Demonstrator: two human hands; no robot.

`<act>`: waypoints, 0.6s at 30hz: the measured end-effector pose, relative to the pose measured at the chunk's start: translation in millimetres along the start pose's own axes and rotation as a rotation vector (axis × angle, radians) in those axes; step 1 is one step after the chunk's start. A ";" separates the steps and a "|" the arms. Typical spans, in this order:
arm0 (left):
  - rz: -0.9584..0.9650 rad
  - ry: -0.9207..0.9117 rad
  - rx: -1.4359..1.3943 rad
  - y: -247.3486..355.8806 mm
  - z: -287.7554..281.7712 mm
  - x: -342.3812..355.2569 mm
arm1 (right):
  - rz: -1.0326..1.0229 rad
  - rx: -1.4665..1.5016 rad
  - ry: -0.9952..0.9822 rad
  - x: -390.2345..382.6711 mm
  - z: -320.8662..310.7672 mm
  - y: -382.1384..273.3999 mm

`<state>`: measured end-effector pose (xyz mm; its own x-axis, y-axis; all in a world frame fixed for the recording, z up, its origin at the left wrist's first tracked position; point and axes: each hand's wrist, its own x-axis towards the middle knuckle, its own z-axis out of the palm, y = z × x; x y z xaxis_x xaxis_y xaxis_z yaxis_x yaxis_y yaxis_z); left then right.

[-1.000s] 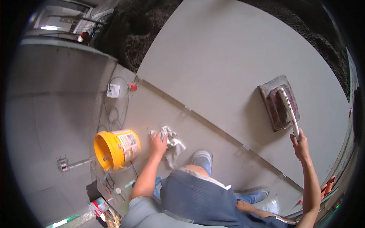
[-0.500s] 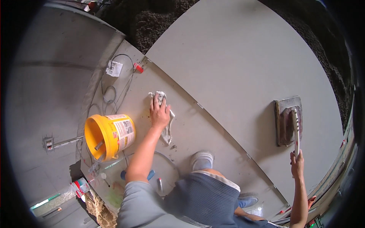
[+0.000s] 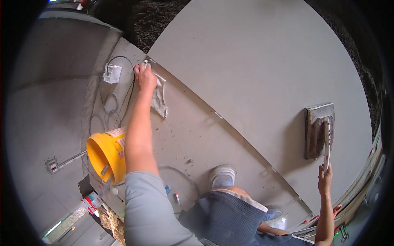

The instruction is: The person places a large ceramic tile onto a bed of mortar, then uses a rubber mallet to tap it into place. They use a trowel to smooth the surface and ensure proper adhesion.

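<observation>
Left hand (image 3: 145, 78) has reached farther forward, arm (image 3: 141, 131) outstretched, gripping cloth (image 3: 160, 100).

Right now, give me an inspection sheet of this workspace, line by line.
Surface: pale grey slabs with a seam between; dark specks on the nearer one.
Items in hand: whitish cloth; block-headed tool over the farther slab, contact unclear.
Clutter: yellow bucket with something inside; white item; red-capped marker.
Hands: left hand grips the cloth; right hand grips the tool's white handle.
Cables: grey cable looped loosely between white item and bucket.
Surroundings: grey wall left; dark, rough ground beyond the slabs.
</observation>
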<state>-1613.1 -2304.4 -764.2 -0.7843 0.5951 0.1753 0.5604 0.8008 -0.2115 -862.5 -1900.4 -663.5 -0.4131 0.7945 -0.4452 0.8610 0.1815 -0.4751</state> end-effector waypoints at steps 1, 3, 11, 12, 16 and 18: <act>-0.022 -0.038 0.009 -1.3 -0.9 6.5 | 0.001 -0.004 0.001 0.4 -0.4 0.7; -0.074 -0.141 0.035 5.3 -4.3 21.6 | 0.012 -0.043 -0.006 -1.4 -3.9 3.1; -0.168 -0.252 0.157 6.1 -13.3 29.0 | 0.081 0.031 -0.066 -0.6 -3.1 -10.7; -0.018 -0.298 0.303 11.2 -15.0 18.5 | 0.098 0.019 -0.072 -1.3 -3.9 -7.1; -0.001 -0.205 0.251 -10.8 -19.6 -64.2 | 0.087 0.052 -0.084 0.5 4.8 -23.0; -0.044 -0.245 0.129 5.1 -29.4 -114.6 | 0.104 0.054 -0.051 -4.6 5.8 -28.5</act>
<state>-1512.5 -2366.5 -757.1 -0.8570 0.5132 -0.0474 0.4980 0.8009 -0.3324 -886.9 -1912.6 -652.4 -0.3379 0.7767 -0.5316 0.8835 0.0671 -0.4636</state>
